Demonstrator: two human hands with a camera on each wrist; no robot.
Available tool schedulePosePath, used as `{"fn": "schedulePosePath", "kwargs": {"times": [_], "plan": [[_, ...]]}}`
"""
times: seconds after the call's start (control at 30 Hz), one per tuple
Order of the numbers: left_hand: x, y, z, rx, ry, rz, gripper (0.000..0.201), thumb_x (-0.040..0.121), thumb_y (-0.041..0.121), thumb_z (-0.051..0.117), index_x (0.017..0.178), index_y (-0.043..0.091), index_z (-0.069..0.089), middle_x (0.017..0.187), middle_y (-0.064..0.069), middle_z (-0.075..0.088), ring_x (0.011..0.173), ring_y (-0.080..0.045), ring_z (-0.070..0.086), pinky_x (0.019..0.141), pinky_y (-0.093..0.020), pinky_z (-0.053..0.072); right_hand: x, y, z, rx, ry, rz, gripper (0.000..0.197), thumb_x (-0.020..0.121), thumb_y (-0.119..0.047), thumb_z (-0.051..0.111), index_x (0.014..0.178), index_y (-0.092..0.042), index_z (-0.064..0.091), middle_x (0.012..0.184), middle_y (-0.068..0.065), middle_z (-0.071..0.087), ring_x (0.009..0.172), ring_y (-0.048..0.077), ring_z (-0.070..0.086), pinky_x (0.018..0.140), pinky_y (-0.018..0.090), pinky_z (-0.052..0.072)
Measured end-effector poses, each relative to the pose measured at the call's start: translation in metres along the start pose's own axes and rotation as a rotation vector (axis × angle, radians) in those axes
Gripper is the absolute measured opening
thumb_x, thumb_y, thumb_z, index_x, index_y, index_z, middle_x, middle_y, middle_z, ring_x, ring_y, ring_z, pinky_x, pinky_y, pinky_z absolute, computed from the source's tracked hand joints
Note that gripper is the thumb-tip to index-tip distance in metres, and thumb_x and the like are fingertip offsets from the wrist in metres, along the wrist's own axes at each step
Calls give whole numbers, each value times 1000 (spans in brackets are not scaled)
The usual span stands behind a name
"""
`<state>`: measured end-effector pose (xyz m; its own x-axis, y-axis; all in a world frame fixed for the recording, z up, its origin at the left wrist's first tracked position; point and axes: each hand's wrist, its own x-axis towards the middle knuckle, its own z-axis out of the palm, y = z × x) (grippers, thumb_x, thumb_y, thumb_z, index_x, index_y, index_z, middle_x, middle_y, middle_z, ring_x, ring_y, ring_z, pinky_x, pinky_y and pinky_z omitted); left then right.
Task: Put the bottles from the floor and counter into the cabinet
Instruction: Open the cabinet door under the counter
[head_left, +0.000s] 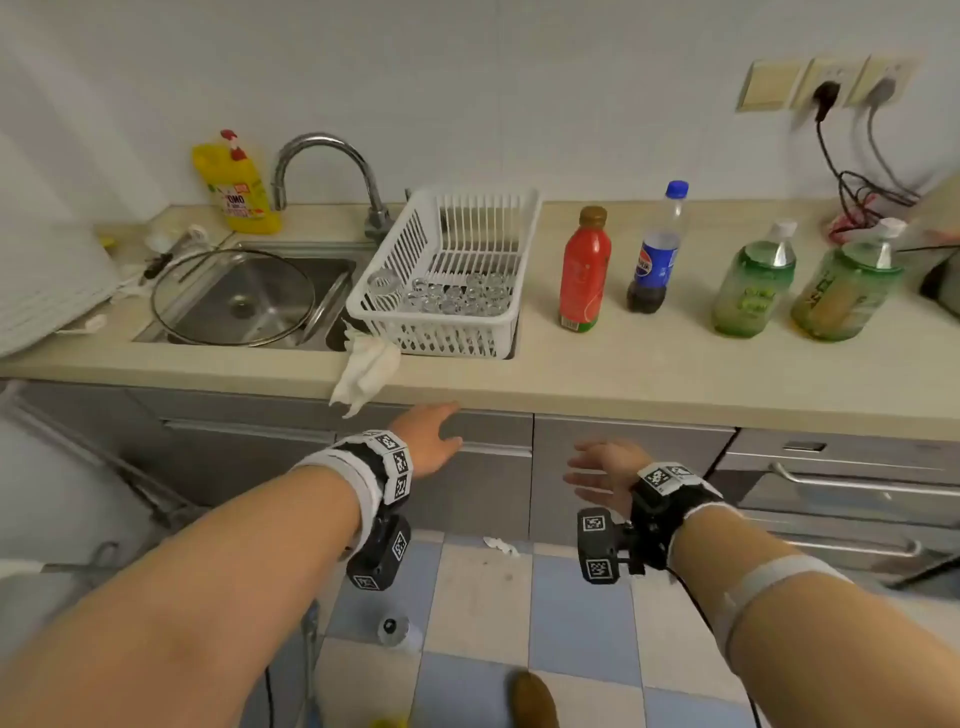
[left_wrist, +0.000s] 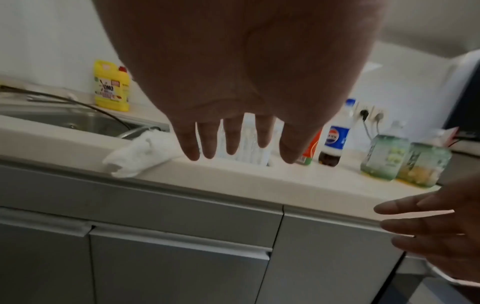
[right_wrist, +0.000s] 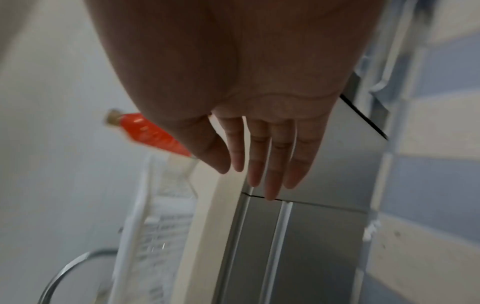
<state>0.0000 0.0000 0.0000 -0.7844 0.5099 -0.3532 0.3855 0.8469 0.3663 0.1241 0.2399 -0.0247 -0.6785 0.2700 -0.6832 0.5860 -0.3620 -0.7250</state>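
Observation:
Several bottles stand on the beige counter (head_left: 649, 374): a red bottle (head_left: 584, 270), a blue-capped cola bottle (head_left: 655, 249), and two big green bottles (head_left: 756, 283) (head_left: 849, 286). On the floor I see a clear bottle (head_left: 396, 631) from above and a brown bottle top (head_left: 532, 699). The grey cabinet doors (head_left: 483, 467) under the counter are closed. My left hand (head_left: 436, 436) hovers empty with straight fingers in front of the middle door's top handle. My right hand (head_left: 597, 470) is spread and empty before the neighbouring door (head_left: 623, 467).
A sink (head_left: 249, 296) with a glass lid, a tap, a yellow detergent bottle (head_left: 239, 184) and a white dish basket (head_left: 447, 275) of glasses sit left. A white cloth (head_left: 363, 371) hangs over the counter edge. Drawers (head_left: 841, 488) are right; cables trail from wall sockets (head_left: 826, 83).

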Motion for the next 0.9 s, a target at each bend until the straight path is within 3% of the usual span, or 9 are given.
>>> {"fn": "schedulePosePath", "kwargs": {"times": [0.17,0.27,0.37,0.43,0.5,0.63,0.73,0.83,0.9], "plan": [[76,2,17,211,-53,-47,77,95,63,42,159,44,2,171,-1,-3,158,-29,-2,126,-54,7,85,2,-10,349,43,136,43,99,-6,46,142,-5,46,126,15,64,103,29,68,77,38,56],[108,3,32,277,-54,-14,75,95,71,24,158,45,-8,170,-1,-17,156,-28,-18,125,-55,-4,125,-2,-3,468,-2,125,60,95,5,39,151,-15,33,139,15,55,120,34,61,95,44,52],[121,-4,48,278,-42,-29,75,92,76,16,155,48,-14,167,2,-26,154,-26,-26,123,-60,-6,156,-4,8,517,-16,143,56,90,8,40,144,-8,43,146,16,49,121,35,59,91,41,55],[123,-8,54,254,-38,-21,75,91,77,16,154,50,-16,166,5,-29,152,-24,-31,122,-63,-5,171,-4,15,573,-12,183,43,89,9,38,127,-3,56,140,16,55,114,33,63,84,40,57],[125,-13,53,233,-55,-8,75,90,78,16,152,53,-19,165,7,-32,151,-23,-34,120,-66,-4,180,-4,23,616,0,197,32,92,4,37,117,-4,55,135,12,57,115,29,63,77,38,57],[128,-16,51,217,-95,-11,75,90,79,19,150,55,-20,163,10,-35,149,-22,-36,119,-69,-4,173,1,34,487,55,147,30,95,-2,46,125,-1,52,127,11,59,123,26,59,78,34,56],[127,-14,48,204,-117,-22,75,91,77,20,151,54,-19,163,9,-35,150,-22,-35,119,-69,-4,142,21,27,366,114,133,27,93,-3,54,120,-2,55,113,16,71,107,27,68,85,42,59],[122,-7,43,232,-102,-40,74,94,71,25,154,51,-15,166,6,-29,153,-25,-28,120,-68,0,96,47,12,149,192,162,10,96,-13,57,102,-6,57,98,16,71,93,26,69,93,46,55],[114,5,44,318,-36,-38,77,97,60,35,159,40,-7,170,-3,-16,157,-31,-14,121,-66,5,72,67,-6,-79,253,180,21,93,-19,58,106,-3,59,95,14,71,88,25,69,90,45,57]]}}
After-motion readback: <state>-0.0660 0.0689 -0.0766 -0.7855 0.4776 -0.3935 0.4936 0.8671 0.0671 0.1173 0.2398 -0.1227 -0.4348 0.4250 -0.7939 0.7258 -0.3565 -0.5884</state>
